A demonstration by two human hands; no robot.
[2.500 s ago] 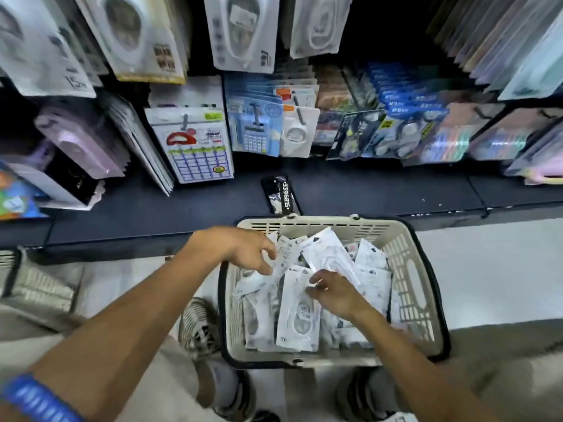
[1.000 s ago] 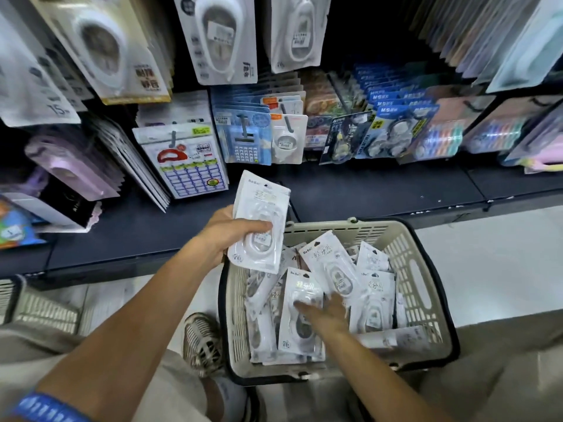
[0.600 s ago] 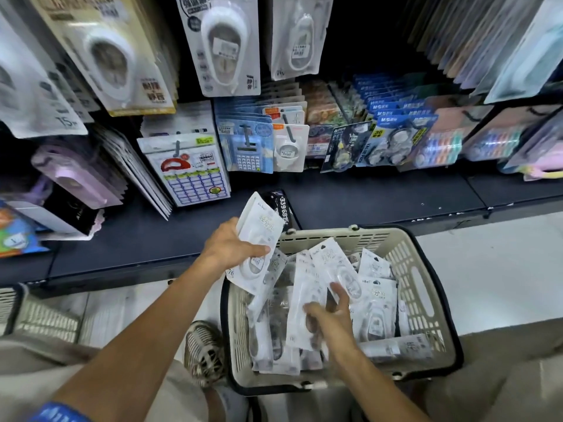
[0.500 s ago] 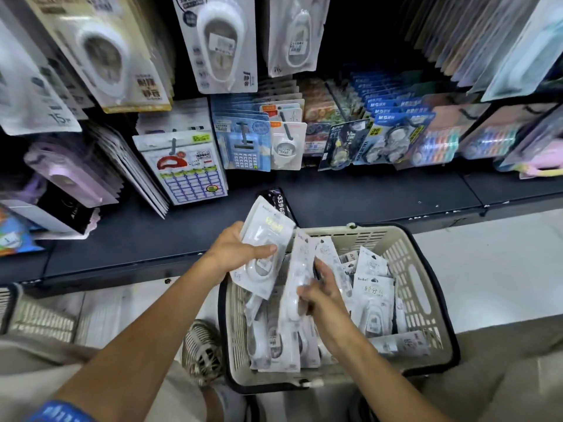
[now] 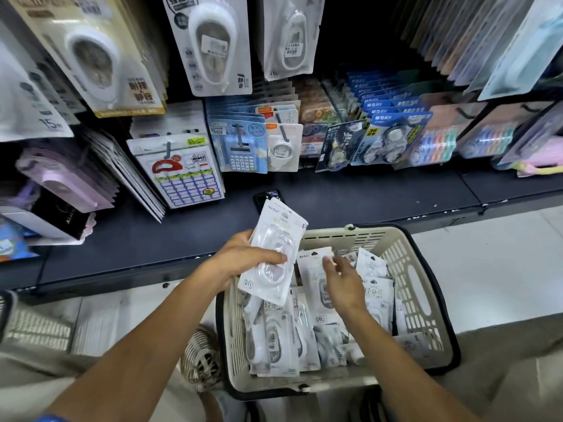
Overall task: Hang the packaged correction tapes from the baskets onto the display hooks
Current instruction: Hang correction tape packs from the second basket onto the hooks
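White packaged correction tapes lie piled in a cream basket with a black rim on the floor. My left hand grips a small stack of these packets, held upright over the basket's left far corner. To its right, my right hand hovers above the pile with relaxed fingers, fingertips at the top of a packet and gripping nothing. Larger correction tape packs hang on the display hooks above the shelf.
A dark shelf ledge runs behind the basket, with a dark phone-like object on it. Hung calculators, label sheets and tape packs crowd the rack. A second basket sits far left; a shoe is beside the basket.
My right hand lifted a packet from the pile, brought it to the stack in my left hand and let go. The left hand's stack rose slightly.
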